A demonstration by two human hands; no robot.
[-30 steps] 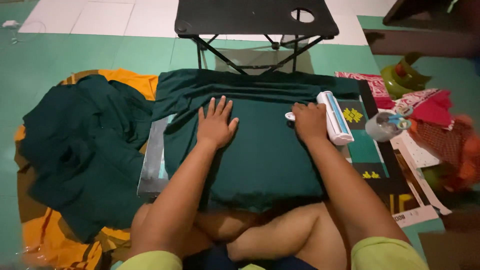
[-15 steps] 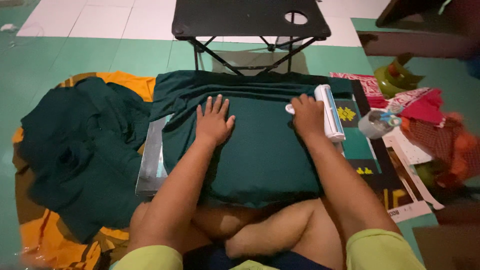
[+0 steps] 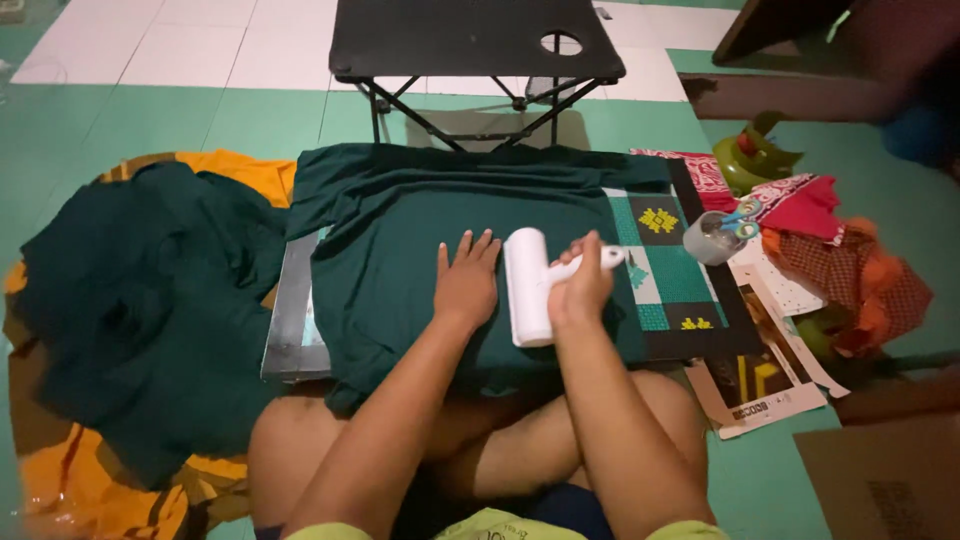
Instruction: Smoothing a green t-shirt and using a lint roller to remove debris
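The right hand (image 3: 580,290) is closed around the handle of a white lint roller (image 3: 528,286), fingers wrapped over the grip, and the roller's drum lies flat on a dark green garment (image 3: 400,240), its long side running away from the person. The left hand (image 3: 466,280) lies just beside the drum on its left, palm down and fingers spread, pressing flat on the same cloth without gripping anything.

The garment is spread over a flat board with a grey metallic edge (image 3: 290,320) that shows along its left side, and the near end of the cloth hangs over the person's crossed legs. To the right, a green patterned mat with yellow motifs (image 3: 670,270) sticks out from under the garment.

Farther left, a heap of dark green clothes (image 3: 140,300) rests on an orange cloth (image 3: 250,175). Beyond the board stands a black folding table (image 3: 470,40) on the green and white tiled floor. At the right lie a small cup holding scissors (image 3: 715,238), red patterned fabric (image 3: 800,205) and printed paper sheets (image 3: 765,385).
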